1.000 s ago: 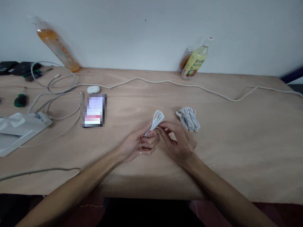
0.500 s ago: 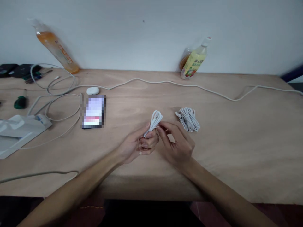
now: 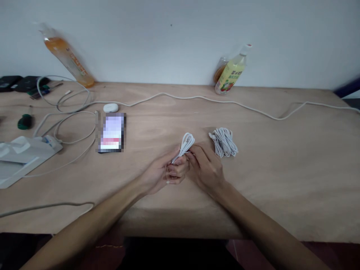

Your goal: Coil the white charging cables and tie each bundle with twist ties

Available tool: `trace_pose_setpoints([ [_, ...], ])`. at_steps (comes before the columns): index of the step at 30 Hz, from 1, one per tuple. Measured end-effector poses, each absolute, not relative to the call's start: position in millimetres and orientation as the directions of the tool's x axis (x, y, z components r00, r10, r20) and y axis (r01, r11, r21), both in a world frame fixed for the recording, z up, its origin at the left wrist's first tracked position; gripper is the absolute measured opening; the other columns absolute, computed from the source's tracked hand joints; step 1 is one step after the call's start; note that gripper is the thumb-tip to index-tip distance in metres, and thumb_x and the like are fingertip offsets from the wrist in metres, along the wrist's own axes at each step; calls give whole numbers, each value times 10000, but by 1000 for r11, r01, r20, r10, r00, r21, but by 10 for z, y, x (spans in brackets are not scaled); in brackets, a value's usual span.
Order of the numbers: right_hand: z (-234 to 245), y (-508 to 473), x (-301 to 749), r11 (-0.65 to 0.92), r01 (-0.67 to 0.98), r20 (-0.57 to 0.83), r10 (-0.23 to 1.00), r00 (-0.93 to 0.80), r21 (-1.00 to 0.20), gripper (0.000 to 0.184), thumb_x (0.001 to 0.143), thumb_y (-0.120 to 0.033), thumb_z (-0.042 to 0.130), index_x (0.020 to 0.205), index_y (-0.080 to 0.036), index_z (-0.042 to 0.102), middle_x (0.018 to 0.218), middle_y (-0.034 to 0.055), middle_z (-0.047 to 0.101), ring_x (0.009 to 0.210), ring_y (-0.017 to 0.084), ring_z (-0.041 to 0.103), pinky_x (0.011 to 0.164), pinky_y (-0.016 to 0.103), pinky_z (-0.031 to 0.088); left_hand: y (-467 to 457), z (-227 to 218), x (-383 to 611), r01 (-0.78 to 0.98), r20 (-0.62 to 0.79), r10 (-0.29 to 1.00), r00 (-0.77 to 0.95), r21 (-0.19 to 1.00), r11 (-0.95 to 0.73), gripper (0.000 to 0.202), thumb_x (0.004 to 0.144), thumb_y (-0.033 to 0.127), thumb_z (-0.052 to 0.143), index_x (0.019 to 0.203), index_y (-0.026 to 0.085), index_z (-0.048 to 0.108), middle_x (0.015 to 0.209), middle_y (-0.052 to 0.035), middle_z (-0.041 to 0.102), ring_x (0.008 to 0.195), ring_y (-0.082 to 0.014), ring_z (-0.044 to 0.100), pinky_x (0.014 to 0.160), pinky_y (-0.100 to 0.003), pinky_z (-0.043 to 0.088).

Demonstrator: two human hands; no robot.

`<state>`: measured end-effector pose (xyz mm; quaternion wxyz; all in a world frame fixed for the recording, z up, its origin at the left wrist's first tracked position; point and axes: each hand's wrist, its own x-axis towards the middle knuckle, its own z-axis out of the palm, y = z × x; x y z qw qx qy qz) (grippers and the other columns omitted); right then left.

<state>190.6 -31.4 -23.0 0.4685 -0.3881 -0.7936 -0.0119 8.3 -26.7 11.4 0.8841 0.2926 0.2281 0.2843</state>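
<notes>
A coiled white cable (image 3: 187, 141) stands up out of my left hand (image 3: 165, 170), whose fingers are closed around its lower part. Something small and dark, perhaps a plug, shows inside its upper loops. A thin white tie (image 3: 188, 152) crosses the coil and runs to my right hand (image 3: 209, 168). The thumb and forefinger of that hand are pinched at the tie's end, close beside the left fist. To the right, just beyond my right hand, lies a pile of bundled white cables (image 3: 226, 142) on the wooden table (image 3: 281, 168).
At left are a phone (image 3: 112, 131) with a blurred screen, a white earbud case (image 3: 110, 108), loose cables, a green-handled screwdriver (image 3: 25, 121) and a white package (image 3: 25, 157). An orange drink bottle (image 3: 67, 58) and a yellow one (image 3: 231, 73) stand near the wall.
My right hand has turned and drawn its fingers in closer together beside the coil. The coiled cable in my left hand has barely shifted.
</notes>
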Motion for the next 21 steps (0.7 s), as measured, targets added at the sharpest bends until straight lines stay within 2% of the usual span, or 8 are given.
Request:
trace_pose_setpoints([
  [9,-255,-332,1880,660,649,720,651,-240,-379,263,1170,-169,466,972,-239,624,846,24,652,780,200,615,712,321,495,-253,112,84,-349,-255,601,757,620,703,512,994,480,778,726,221,427,624,103,230,534,-91,113,457,-177,241],
  [14,-241,-342,1891,656,688,740,622,-257,-312,283,1171,-184,485,933,-242,627,809,24,614,745,207,550,682,336,440,-271,110,78,-352,-258,591,765,601,718,508,992,479,783,730,217,435,632,103,232,534,-90,106,454,-177,239],
  [21,-214,-333,1870,650,709,786,576,-223,-276,284,1158,-160,497,900,-249,572,798,19,543,754,212,513,675,353,404,-280,149,110,-334,-255,567,783,597,729,528,1057,502,688,718,221,397,614,96,225,529,-96,102,461,-187,202],
])
